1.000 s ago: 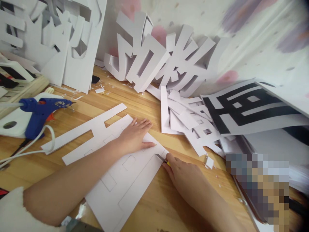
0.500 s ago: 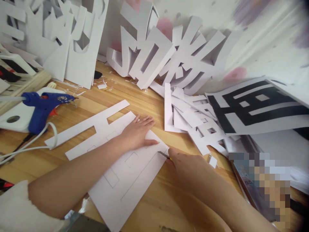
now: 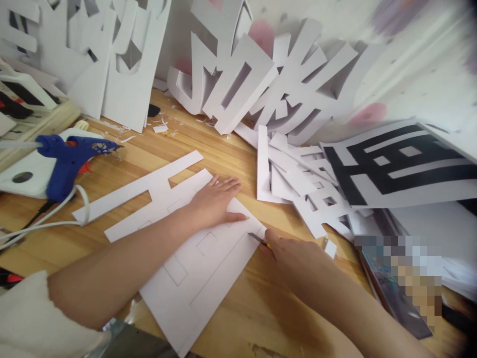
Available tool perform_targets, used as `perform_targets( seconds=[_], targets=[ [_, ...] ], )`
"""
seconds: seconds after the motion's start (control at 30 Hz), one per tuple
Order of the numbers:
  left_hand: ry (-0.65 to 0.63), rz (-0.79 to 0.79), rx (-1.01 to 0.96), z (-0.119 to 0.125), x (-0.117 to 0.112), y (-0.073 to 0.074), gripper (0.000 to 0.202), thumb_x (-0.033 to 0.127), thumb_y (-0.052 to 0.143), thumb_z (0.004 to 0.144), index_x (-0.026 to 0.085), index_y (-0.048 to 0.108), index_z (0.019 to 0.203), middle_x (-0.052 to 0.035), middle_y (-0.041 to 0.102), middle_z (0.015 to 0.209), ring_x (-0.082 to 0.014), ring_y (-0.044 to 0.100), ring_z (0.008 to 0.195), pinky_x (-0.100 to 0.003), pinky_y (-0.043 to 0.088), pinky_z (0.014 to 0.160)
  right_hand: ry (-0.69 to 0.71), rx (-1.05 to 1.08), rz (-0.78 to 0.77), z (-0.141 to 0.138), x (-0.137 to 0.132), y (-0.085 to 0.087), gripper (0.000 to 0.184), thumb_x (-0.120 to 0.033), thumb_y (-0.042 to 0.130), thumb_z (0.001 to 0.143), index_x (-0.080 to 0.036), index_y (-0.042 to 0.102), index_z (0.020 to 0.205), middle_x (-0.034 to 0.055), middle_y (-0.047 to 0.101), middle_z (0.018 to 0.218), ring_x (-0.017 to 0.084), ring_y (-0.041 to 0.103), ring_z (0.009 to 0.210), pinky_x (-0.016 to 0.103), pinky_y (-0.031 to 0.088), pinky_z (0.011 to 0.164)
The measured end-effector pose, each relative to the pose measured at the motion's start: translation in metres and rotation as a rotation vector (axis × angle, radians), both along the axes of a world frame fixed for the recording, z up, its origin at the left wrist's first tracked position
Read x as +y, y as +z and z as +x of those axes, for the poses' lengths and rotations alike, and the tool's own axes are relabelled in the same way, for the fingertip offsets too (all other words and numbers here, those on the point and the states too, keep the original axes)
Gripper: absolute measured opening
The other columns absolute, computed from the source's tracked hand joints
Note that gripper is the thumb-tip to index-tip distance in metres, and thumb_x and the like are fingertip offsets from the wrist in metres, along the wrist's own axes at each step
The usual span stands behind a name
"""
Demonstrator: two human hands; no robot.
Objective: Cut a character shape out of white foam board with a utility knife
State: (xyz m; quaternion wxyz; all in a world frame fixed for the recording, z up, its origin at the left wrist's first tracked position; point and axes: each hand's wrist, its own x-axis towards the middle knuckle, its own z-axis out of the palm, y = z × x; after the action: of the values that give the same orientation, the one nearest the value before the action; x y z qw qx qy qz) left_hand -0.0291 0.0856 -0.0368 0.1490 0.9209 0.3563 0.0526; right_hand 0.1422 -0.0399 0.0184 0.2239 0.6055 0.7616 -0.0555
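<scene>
A white foam board or card sheet (image 3: 212,278) with pencilled rectangles and long lines lies on the wooden table. My left hand (image 3: 214,201) presses flat on its upper part, fingers stretched out and thumb pointing right. My right hand (image 3: 285,251) is closed around a utility knife (image 3: 258,238); a bit of yellow handle shows. The blade lies low over the sheet near its right edge, at the upper end of a pencil line; whether it touches I cannot tell. A cut-out white piece with notches (image 3: 149,191) lies beyond my left forearm.
A blue glue gun (image 3: 70,156) with a white cord rests at the left. White cut-out characters (image 3: 242,79) lean on the back wall. Loose white pieces (image 3: 298,174) and a black-printed sheet (image 3: 398,159) pile up at the right, beside a book partly blurred out (image 3: 395,288).
The whole view has shifted slightly, with things appearing a little farther right. Both hands and the knife keep nearly the same place on the sheet.
</scene>
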Motion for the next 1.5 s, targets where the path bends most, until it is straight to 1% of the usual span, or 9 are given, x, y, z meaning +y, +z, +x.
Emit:
perform_targets(
  seconds=[0.1, 0.27, 0.43, 0.7, 0.83, 1.1, 1.27, 1.4, 1.5],
  targets=[
    [0.002, 0.007, -0.004, 0.000, 0.000, -0.001, 0.083, 0.069, 0.038, 0.079, 0.010, 0.029, 0.137, -0.0087, 0.025, 0.145, -0.0205, 0.018, 0.135, -0.039, 0.003, 0.111, -0.013, -0.016, 0.008, 0.000, -0.001, -0.002, 0.011, -0.021, 0.036, 0.088, -0.019, 0.046, 0.085, -0.0019, 0.053, 0.052, 0.015, 0.054, 0.040, 0.024, 0.021, 0.039],
    [-0.005, 0.004, -0.008, -0.002, 0.000, 0.000, 0.082, 0.068, 0.038, 0.080, 0.011, 0.030, 0.137, -0.0091, 0.026, 0.145, -0.0209, 0.019, 0.135, -0.038, 0.004, 0.110, 0.001, 0.008, 0.023, 0.003, -0.004, -0.006, 0.013, -0.019, 0.033, 0.089, -0.020, 0.044, 0.085, -0.0022, 0.054, 0.049, 0.018, 0.056, 0.040, 0.026, 0.013, 0.036],
    [-0.005, 0.003, -0.012, -0.002, 0.000, 0.000, 0.081, 0.067, 0.039, 0.080, 0.011, 0.029, 0.138, -0.0096, 0.026, 0.145, -0.0214, 0.019, 0.135, -0.038, 0.004, 0.110, -0.032, 0.027, 0.014, 0.006, -0.006, -0.008, 0.012, -0.022, 0.034, 0.091, -0.020, 0.045, 0.088, -0.0021, 0.057, 0.050, 0.019, 0.058, 0.042, 0.026, 0.011, 0.037],
    [0.001, 0.005, -0.030, -0.002, -0.001, 0.000, 0.082, 0.067, 0.040, 0.080, 0.009, 0.030, 0.137, -0.0103, 0.027, 0.145, -0.0212, 0.020, 0.135, -0.037, 0.003, 0.110, -0.056, 0.052, -0.002, 0.007, -0.011, -0.011, 0.015, -0.025, 0.033, 0.092, -0.019, 0.046, 0.094, -0.0007, 0.061, 0.054, 0.020, 0.060, 0.046, 0.026, 0.014, 0.039],
    [0.002, 0.006, -0.037, -0.003, -0.001, -0.001, 0.083, 0.067, 0.041, 0.080, 0.009, 0.029, 0.137, -0.0101, 0.026, 0.145, -0.0204, 0.019, 0.135, -0.038, 0.003, 0.111, -0.057, 0.024, -0.003, 0.007, -0.012, -0.013, 0.016, -0.027, 0.031, 0.093, -0.019, 0.046, 0.091, 0.0007, 0.061, 0.056, 0.022, 0.060, 0.046, 0.026, 0.013, 0.040],
    [-0.017, 0.017, -0.019, -0.003, -0.002, -0.003, 0.084, 0.068, 0.037, 0.080, 0.009, 0.027, 0.138, -0.0112, 0.023, 0.145, -0.0211, 0.016, 0.136, -0.039, 0.003, 0.110, -0.100, 0.006, -0.096, 0.005, -0.012, -0.003, 0.009, -0.018, 0.035, 0.090, -0.020, 0.043, 0.091, 0.0017, 0.064, 0.060, 0.021, 0.062, 0.052, 0.026, 0.013, 0.042],
    [-0.008, 0.016, -0.033, -0.003, -0.003, -0.003, 0.083, 0.067, 0.039, 0.080, 0.009, 0.027, 0.138, -0.0117, 0.024, 0.145, -0.0214, 0.017, 0.135, -0.039, 0.003, 0.111, -0.140, 0.033, -0.056, 0.006, -0.017, -0.006, 0.011, -0.024, 0.033, 0.091, -0.021, 0.044, 0.088, 0.0006, 0.063, 0.058, 0.021, 0.061, 0.049, 0.027, 0.013, 0.041],
    [-0.011, 0.025, -0.039, -0.004, -0.003, -0.002, 0.082, 0.065, 0.040, 0.081, 0.006, 0.029, 0.137, -0.0124, 0.026, 0.144, -0.0218, 0.019, 0.135, -0.039, 0.005, 0.111, -0.144, 0.045, -0.040, 0.006, -0.019, -0.010, 0.012, -0.024, 0.032, 0.091, -0.021, 0.044, 0.088, 0.0008, 0.063, 0.059, 0.021, 0.062, 0.051, 0.026, 0.014, 0.041],
    [-0.011, 0.030, -0.045, -0.004, -0.004, -0.002, 0.082, 0.064, 0.040, 0.081, 0.006, 0.029, 0.137, -0.0128, 0.027, 0.144, -0.0220, 0.019, 0.135, -0.039, 0.005, 0.111, -0.154, 0.034, -0.058, 0.004, -0.019, -0.008, 0.012, -0.024, 0.032, 0.091, -0.021, 0.043, 0.086, 0.0013, 0.064, 0.060, 0.021, 0.062, 0.052, 0.026, 0.015, 0.042]
  ],
)
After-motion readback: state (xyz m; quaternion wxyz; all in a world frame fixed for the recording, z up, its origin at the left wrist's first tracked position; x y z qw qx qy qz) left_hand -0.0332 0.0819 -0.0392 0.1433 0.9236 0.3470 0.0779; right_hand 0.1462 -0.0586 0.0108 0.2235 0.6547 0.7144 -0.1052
